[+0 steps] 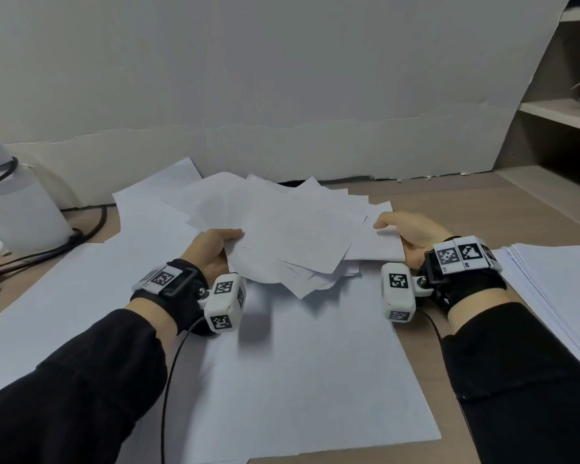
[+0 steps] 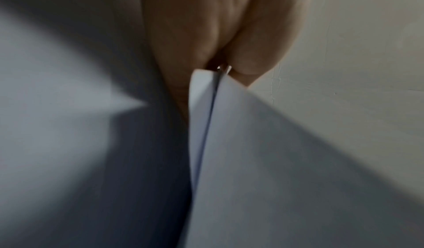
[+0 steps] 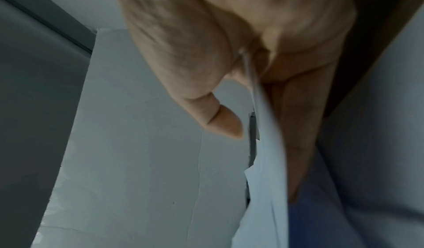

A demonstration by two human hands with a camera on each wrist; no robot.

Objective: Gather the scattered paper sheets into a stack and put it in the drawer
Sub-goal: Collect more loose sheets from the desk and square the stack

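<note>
- At the far left edge stands one pale translucent container (image 1: 21,209), with one dark cable (image 1: 47,252) looping round its foot and trailing off left.
- One large white sheet (image 1: 64,296) lies flat on the near-left part of the wooden desk (image 1: 482,202); a second large sheet (image 1: 298,380) lies near centre, under both wrists, and a third (image 1: 154,195) pokes out at the far left of the pile.
- The left hand (image 1: 211,251) has its thumb on top and its fingers beneath the left edge of the fanned bundle of paper sheets (image 1: 282,229), pinching it; the left wrist view shows sheet edges (image 2: 206,125) wedged between thumb and fingers.
- The bundle is held between the two hands just above the centre of the desk, its corners splayed at many angles (too overlapped to count, though clearly more than ten).
- The right hand (image 1: 412,234) grips the bundle's right edge, thumb on top, fingers under; the right wrist view shows the thumb (image 3: 220,117) on one side of the paper's edge and fingers on the other.
- Two wrist cameras are visible, one strapped on each wrist, with two black sleeves behind.
- One neat pile of white paper (image 1: 556,283) lies at the near right edge.
- One white board (image 1: 282,78) leans upright along the far side; a shelf unit (image 1: 563,112) stands far right.
</note>
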